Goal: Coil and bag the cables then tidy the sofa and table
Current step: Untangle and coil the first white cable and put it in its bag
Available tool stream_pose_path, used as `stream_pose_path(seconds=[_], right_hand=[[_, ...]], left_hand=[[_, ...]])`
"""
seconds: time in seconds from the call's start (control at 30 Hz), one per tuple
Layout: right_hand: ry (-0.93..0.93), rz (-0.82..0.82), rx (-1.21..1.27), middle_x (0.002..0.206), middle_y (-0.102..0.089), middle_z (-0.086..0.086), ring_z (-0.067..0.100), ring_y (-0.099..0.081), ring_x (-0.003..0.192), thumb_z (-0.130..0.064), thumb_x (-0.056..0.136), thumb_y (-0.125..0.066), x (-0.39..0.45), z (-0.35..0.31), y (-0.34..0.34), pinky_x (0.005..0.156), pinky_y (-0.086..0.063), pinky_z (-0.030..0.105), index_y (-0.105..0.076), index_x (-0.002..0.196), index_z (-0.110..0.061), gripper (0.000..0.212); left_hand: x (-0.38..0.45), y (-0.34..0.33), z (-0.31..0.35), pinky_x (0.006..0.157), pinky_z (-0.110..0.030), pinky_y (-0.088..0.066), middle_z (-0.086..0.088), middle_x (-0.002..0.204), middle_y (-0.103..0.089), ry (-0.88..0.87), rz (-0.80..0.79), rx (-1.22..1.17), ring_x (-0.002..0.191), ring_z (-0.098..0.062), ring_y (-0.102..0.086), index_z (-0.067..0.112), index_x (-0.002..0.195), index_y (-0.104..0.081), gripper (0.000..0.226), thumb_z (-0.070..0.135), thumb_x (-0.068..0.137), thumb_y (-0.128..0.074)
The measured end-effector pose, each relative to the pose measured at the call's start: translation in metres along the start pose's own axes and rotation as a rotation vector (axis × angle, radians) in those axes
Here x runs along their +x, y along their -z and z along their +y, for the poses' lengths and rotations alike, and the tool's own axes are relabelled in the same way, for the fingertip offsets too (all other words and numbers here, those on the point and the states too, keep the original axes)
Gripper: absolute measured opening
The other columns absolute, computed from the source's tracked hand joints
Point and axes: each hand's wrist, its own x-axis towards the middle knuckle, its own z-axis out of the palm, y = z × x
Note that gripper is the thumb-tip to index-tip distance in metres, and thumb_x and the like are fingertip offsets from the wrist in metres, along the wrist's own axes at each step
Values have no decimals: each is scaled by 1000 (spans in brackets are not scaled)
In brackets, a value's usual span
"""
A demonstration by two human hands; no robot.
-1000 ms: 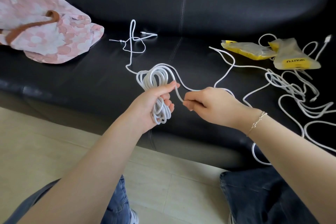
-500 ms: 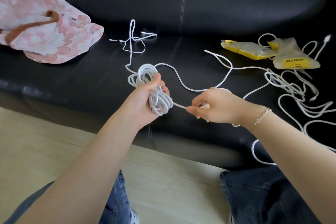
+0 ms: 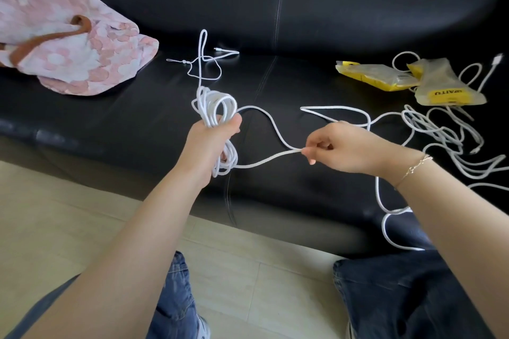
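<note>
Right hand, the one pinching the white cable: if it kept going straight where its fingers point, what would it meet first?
Probably the coiled cable gripped in the left hand; the right hand points left toward it, though depth is unclear.

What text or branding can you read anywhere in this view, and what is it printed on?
"UTIAW" as it appears, seemingly upside down or mirrored, so the exact letters are uncertain: on the yellow band of the nearer plastic pouch on the sofa.
Farther yellow pouch: print too blurred to read.
Floral pink bag: no lettering visible.
</note>
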Motion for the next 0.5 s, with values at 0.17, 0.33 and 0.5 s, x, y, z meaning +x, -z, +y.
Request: stream_pose_path(seconds=[0.17, 0.33, 0.5], right_hand=[[60, 121, 37, 56, -48, -9, 8, -45, 54, -24, 98, -52, 1, -3, -7, 57, -34, 26, -63, 82, -22, 21], [111, 277, 6, 61, -53, -8, 9, -50, 56, -23, 98, -52, 5, -4, -13, 55, -40, 28, -63, 85, -20, 18], [126, 401, -13, 64, -59, -2, 12, -54, 56, -26, 99, -51, 8, -6, -19, 54, -44, 28, -67, 89, -15, 22]], left_hand=[[-5, -8, -6, 80, -31, -54, 4, 96, -74, -16, -213, 65, 92, -11, -67, 15, 104, -69, 21, 32, 94, -64], [-13, -16, -4, 88, -40, -56, -6, 97, -77, 66, -353, -52, 88, -22, -74, 15, 117, -60, 24, 26, 95, -62], [-21, -25, 1, 84, -41, -58, -12, 92, -76, 135, -410, -81, 87, -29, -74, 12, 109, -59, 20, 27, 97, -60]])
